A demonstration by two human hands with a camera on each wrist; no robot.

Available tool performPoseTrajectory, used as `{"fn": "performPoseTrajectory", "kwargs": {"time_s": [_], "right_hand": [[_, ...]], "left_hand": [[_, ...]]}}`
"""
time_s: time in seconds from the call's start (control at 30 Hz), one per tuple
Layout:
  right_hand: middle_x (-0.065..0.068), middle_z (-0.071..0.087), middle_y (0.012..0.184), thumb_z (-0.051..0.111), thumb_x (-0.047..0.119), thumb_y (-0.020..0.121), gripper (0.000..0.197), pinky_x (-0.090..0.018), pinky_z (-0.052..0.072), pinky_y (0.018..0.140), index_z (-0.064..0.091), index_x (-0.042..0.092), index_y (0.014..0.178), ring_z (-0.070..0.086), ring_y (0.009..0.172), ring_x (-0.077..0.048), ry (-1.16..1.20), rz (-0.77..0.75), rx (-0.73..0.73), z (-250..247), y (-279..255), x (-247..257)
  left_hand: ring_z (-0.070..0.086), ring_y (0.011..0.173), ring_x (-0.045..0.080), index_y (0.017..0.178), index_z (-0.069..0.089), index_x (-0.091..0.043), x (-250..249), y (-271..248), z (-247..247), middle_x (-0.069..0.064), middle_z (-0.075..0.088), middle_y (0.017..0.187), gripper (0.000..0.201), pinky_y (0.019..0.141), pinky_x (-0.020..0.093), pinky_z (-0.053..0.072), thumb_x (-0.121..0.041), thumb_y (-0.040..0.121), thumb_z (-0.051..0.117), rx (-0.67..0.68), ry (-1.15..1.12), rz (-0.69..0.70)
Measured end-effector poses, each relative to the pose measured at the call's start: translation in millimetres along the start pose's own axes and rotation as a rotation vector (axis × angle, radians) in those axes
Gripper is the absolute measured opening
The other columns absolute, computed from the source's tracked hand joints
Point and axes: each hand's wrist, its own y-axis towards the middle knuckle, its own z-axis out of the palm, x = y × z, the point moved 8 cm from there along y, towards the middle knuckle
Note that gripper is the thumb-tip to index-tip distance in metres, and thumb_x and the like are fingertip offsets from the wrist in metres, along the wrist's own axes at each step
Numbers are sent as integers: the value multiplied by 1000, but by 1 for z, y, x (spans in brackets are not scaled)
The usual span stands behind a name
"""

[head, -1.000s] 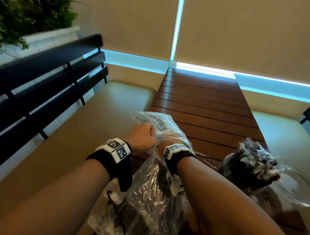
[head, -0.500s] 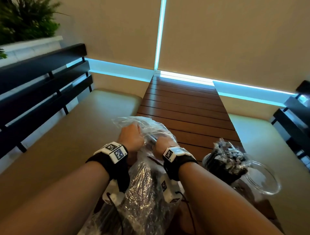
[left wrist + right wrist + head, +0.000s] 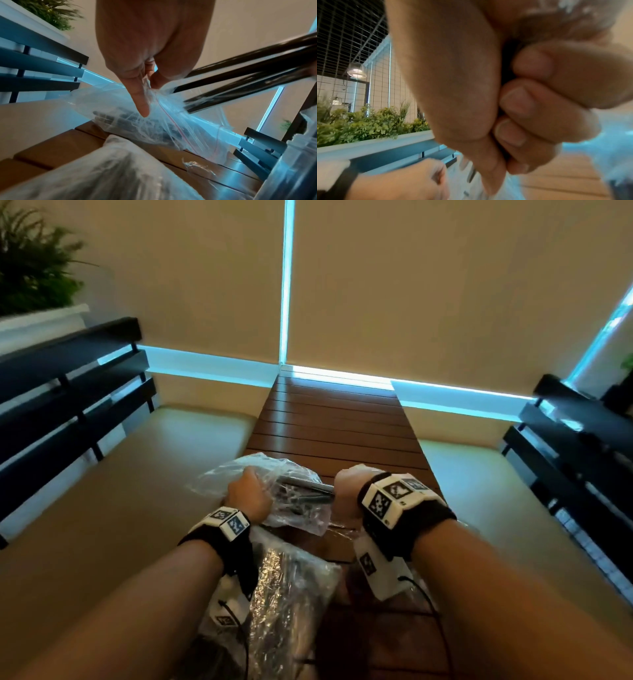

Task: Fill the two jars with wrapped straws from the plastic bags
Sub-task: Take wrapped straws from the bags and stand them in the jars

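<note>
A clear zip bag point(image 3: 260, 474) of black wrapped straws lies on the slatted wooden table point(image 3: 342, 422). My left hand point(image 3: 248, 496) pinches the bag's mouth point(image 3: 154, 94) between thumb and fingers. My right hand point(image 3: 346, 491) is a fist round a bundle of black straws point(image 3: 308, 491) that reaches from the bag's mouth to the right; the left wrist view shows those straws point(image 3: 248, 67) coming out of the opening. The curled fingers point(image 3: 530, 94) hide the straws in the right wrist view. A second full bag point(image 3: 284, 594) lies under my forearms. A clear jar-like wall point(image 3: 291, 169) shows at the right edge.
Beige bench cushions point(image 3: 137, 491) flank the table on both sides, each backed by black slats point(image 3: 68, 392). A planter with green plants point(image 3: 30, 268) stands at the far left. Closed blinds point(image 3: 411, 285) end the table at the far side.
My right hand has moved right, away from the left one, drawing black straws out of the bag. The head view has risen, and the jars at the right have left it.
</note>
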Motion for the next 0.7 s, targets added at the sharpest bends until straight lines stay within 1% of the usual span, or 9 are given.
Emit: {"fn": "performPoseTrajectory", "kwargs": {"time_s": [0.13,0.2,0.27,0.33,0.4,0.47,0.53,0.6,0.7], "right_hand": [[3,48,67,64,37,93,22,-23,40,52,61,16,86,49,64,-17,-76,-15,-19,-34,-49,-32],[-1,55,79,58,41,96,31,-24,40,60,66,11,101,51,76,-20,-56,13,-1,-46,-67,-45],[-6,61,95,56,44,96,40,-26,39,69,66,8,110,52,83,-22,7,43,-29,-56,-80,-60],[-6,64,94,57,45,95,36,-26,39,67,64,10,100,53,82,-23,85,68,-79,-64,-87,-75],[-4,56,80,55,46,95,36,-26,38,61,53,13,81,54,79,-24,214,83,-183,-68,-88,-87],[-3,54,77,53,49,96,40,-28,40,64,45,17,74,55,77,-25,331,95,-304,-68,-87,-91],[-3,60,80,52,55,95,39,-32,46,67,47,21,76,60,77,-27,443,114,-395,-56,-83,-91],[-5,66,87,50,57,94,37,-37,51,70,51,21,86,63,81,-30,495,127,-441,-41,-81,-85],[-8,67,92,51,47,96,28,-37,48,68,44,20,91,64,86,-35,502,100,-506,-28,-79,-69]], "left_hand": [[57,111,45,116,51,-4,-18,-12,9,25,63,116,34,95,46,47,-31,96,47,25,56,3],[57,113,46,115,52,-8,-25,-20,14,25,63,118,42,99,48,45,-42,92,44,60,121,3],[60,113,39,115,55,-5,-40,-36,14,21,65,117,31,92,36,45,-29,97,47,78,230,34],[61,112,34,113,58,-3,-53,-48,16,18,65,116,24,84,33,43,-19,100,46,76,334,87],[61,108,33,104,61,-7,-68,-60,15,14,65,109,23,86,34,44,-27,97,50,75,316,175],[61,97,26,93,59,-17,-80,-62,7,9,65,106,31,88,39,48,-47,90,50,26,50,226],[61,98,23,98,62,-17,-99,-62,-7,8,66,108,53,92,44,48,-65,87,39,18,-293,286],[63,105,20,102,65,-17,-129,-73,-17,4,69,111,74,95,43,45,-81,81,36,209,-689,291],[67,99,16,103,59,-11,-172,-88,-35,9,68,106,62,93,38,51,-68,77,52,429,-1019,306]]}}
